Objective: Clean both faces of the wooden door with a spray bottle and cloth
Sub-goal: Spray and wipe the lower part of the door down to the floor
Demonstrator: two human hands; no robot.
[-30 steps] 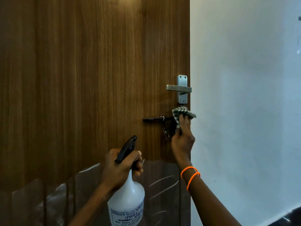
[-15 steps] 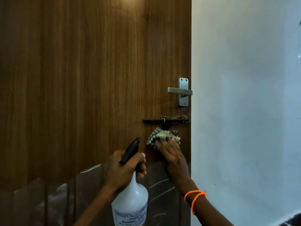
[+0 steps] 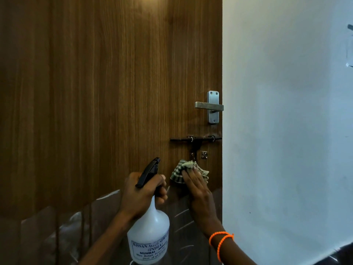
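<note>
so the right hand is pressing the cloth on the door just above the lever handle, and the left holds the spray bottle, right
Not quite: the head view shows the right hand pressing the cloth on the door well below the lever handle, under the black latch. The left hand does hold the spray bottle.

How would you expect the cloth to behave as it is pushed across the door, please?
The cloth is bunched in folds under the right hand, so it is probably floppy and light. Pressed flat-fingered against the door, it may crumple or slip out.
</note>
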